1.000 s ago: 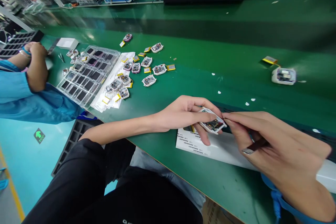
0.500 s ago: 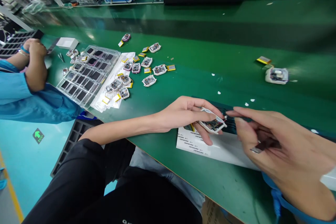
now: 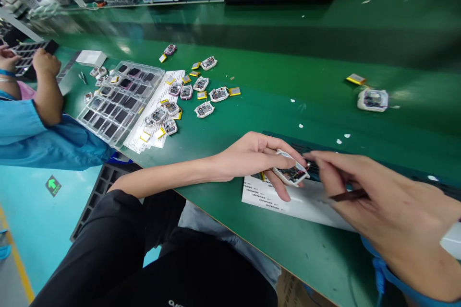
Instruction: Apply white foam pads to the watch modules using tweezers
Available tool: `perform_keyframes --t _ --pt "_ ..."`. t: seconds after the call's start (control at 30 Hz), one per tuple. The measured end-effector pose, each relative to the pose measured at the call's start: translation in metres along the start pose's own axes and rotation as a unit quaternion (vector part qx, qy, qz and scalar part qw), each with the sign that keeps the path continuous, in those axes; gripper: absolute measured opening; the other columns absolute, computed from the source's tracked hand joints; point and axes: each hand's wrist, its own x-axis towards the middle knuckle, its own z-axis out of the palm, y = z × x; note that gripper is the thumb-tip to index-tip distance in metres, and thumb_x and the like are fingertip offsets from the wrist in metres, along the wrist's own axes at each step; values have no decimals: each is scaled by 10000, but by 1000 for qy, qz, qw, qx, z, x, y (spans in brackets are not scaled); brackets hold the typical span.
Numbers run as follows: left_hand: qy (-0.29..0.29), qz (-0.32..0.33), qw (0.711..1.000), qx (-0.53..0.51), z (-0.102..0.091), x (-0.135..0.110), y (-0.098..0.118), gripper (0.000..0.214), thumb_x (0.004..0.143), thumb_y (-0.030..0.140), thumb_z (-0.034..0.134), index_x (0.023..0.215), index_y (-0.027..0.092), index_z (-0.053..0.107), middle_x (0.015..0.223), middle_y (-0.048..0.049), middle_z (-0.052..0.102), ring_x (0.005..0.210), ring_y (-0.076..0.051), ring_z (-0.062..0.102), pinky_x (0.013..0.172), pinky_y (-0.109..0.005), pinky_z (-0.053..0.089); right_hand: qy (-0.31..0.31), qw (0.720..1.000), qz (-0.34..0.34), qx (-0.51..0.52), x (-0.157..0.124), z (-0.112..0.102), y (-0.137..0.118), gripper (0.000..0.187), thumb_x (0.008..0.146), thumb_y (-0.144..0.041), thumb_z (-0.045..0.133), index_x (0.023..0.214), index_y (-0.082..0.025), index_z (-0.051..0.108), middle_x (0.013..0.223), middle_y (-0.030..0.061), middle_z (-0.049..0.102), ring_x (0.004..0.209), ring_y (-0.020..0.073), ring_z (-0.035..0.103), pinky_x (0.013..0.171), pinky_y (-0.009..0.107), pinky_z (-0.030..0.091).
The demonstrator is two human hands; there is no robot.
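My left hand [image 3: 257, 156] grips an open white watch case [image 3: 291, 172] with its circuit board showing, tilted above the bench. A bit of yellow battery [image 3: 262, 176] peeks out below that hand. My right hand [image 3: 374, 196] is closed, and its thumb and forefinger reach to the right end of the case, at a small part too tiny to name. Across its palm lies a slim dark metal tool [image 3: 348, 195], perhaps tweezers. Beneath both hands are a printed white sheet [image 3: 273, 197] and a dark strip-like mat [image 3: 414, 176].
To the right lies another watch case [image 3: 373, 100] with its battery [image 3: 356, 79]. Several more cases [image 3: 219, 94] lie left of centre, beside a clear tray [image 3: 117, 105] of dark screens. At far left a co-worker's hands [image 3: 46, 63] are over a black tray [image 3: 27, 57].
My right hand has shifted slightly left, its fingertips now at the end of the watch case. The metal tool in its palm has turned. The co-worker's hands have moved apart.
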Motion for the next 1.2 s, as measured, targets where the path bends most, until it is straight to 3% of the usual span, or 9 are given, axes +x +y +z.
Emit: perform_keyframes --t 0.1,0.2,0.3,0.37,0.5,0.7,0.87,0.97,1.2 --pt "10 2 1000 4 0 1 -2 56 964 127 611 952 136 665 707 33 731 538 -101 732 655 -219 509 -2 995 56 -87 3 1 6 513 934 -129 654 1422 -285 631 807 -15 792 569 163 701 387 288 341" --pt "25 22 999 -3 -1 3 -5 16 967 142 619 969 147 634 685 35 722 551 -109 737 681 -234 538 -9 993 67 -96 7 0 7 584 938 -172 669 1497 -305 565 837 -15 794 514 153 658 397 288 362" --pt "33 34 999 -2 -3 5 -8 63 960 134 611 1008 165 584 689 34 727 544 -116 740 681 -238 544 -40 999 14 -16 6 -2 2 595 974 -196 666 1531 -342 516 1110 -1 819 669 132 734 440 268 412" --pt "32 35 999 4 -3 6 -9 94 957 123 603 1025 173 563 701 34 730 542 -118 742 683 -240 550 -59 998 -28 12 2 -4 0 570 999 -156 587 1535 -333 510 1184 -6 807 799 127 769 440 260 405" --pt "39 50 998 20 -3 6 -10 86 973 125 592 1013 183 541 679 48 711 555 -109 748 670 -217 544 -59 997 -52 11 -7 -6 4 658 988 -95 538 1597 -329 449 1160 -22 812 830 125 781 437 263 404" --pt "65 95 992 51 1 3 -12 142 961 124 584 999 201 470 724 75 654 533 -99 733 526 -177 508 -29 995 -90 10 -12 -4 5 712 951 -47 595 1621 -233 441 1153 35 807 861 161 795 661 217 588" --pt "72 113 989 66 3 5 -23 155 943 151 595 999 215 466 721 83 606 548 -113 734 487 -174 513 -68 995 -66 25 -5 -3 -12 838 916 -6 519 1682 -264 299 1212 50 790 720 151 775 529 215 545" --pt "99 128 981 104 5 7 -29 160 930 175 613 988 219 471 751 62 631 599 -113 737 526 -187 540 -86 995 -56 16 -2 -3 -19 882 888 18 461 1696 -267 252 1134 26 813 570 123 716 463 206 493" --pt "135 193 947 216 9 2 -34 155 922 251 625 962 225 478 780 54 649 666 -78 705 590 -171 534 -107 993 -44 15 -3 -8 -22 782 865 -26 446 1635 -150 382 1143 105 810 502 149 660 402 278 421"
